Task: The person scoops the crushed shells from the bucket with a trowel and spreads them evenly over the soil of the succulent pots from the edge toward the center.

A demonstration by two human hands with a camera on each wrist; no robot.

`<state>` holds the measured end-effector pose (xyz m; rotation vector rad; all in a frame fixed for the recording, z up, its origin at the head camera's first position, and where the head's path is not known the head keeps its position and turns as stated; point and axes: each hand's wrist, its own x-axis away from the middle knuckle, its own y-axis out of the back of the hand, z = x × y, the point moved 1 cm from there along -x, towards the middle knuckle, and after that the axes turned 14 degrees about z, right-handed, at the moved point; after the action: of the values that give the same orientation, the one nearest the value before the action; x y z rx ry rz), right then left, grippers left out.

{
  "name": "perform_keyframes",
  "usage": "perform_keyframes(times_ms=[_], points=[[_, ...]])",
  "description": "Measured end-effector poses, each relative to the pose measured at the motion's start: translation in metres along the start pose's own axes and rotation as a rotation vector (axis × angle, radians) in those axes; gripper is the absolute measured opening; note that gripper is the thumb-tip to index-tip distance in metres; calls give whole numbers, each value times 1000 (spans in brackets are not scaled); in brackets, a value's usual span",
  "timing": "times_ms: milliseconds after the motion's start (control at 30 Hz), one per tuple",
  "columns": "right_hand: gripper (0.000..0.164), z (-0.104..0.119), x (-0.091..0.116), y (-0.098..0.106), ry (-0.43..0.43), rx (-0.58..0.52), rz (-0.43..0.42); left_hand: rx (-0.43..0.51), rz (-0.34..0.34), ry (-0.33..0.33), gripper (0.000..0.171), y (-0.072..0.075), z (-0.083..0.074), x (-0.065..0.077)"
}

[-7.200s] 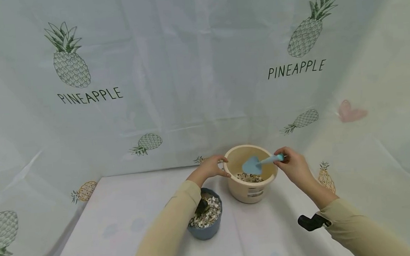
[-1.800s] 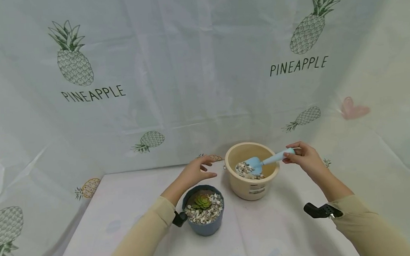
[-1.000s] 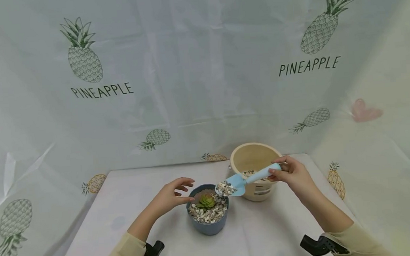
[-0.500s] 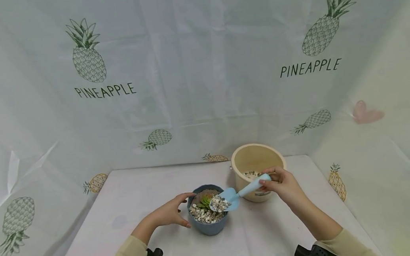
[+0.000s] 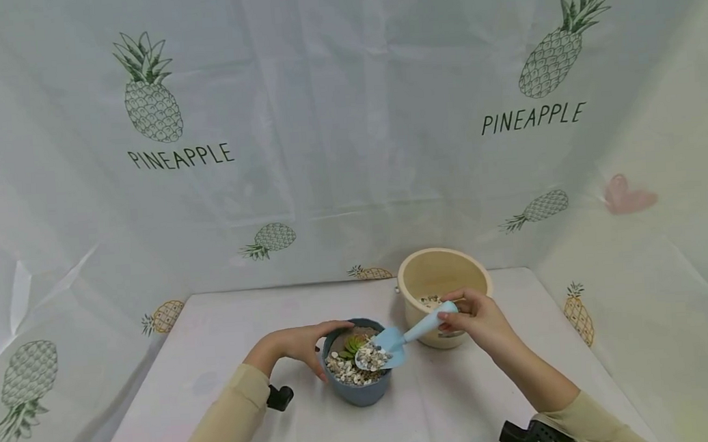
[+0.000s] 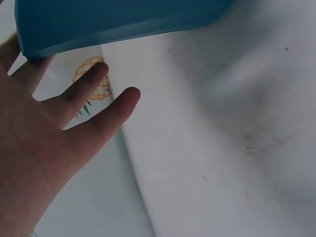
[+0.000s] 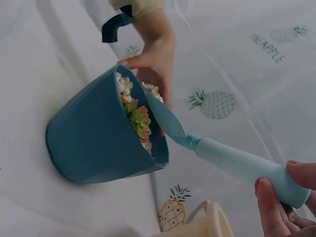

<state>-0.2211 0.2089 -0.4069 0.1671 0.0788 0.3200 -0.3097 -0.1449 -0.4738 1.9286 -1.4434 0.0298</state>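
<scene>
A blue-grey flowerpot stands on the table with a green succulent and pale pebbles in it. My left hand holds the pot at its left side, thumb and fingers spread along the rim; in the left wrist view two fingers extend free below the pot. Between thumb and fingers, my right hand pinches the handle end of a light blue trowel. The trowel's blade, loaded with pebbles, is over the pot's right half, close beside the succulent.
A cream bucket with pebbles at its bottom stands behind and right of the pot, partly covered by my right hand. The white table meets a pineapple-printed sheet at its back edge.
The trowel scooped pebbles in the bucket, then travelled left over the pot. My left hand left the bucket's rim, drew back, and has come to the pot's left rim.
</scene>
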Motion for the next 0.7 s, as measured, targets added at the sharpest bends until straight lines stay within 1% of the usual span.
perform_keyframes(times_ms=[167,267,333,433,567,700], points=[[36,1,-3,-4,-19,-12,-4,-19,56,16,111,9,-3,-6],[37,1,-4,-6,-27,-16,-4,-26,65,28,112,12,-3,-8],[37,1,-5,-7,-29,-17,-7,-11,66,30,112,12,-2,-9],[37,2,-7,-9,-32,-17,-18,22,63,11,111,11,-1,-9],[34,5,-10,-12,-24,-14,-37,44,37,-22,109,7,-1,-8],[32,9,-12,-15,-12,-21,-44,50,-23,-22,109,-1,0,-6]])
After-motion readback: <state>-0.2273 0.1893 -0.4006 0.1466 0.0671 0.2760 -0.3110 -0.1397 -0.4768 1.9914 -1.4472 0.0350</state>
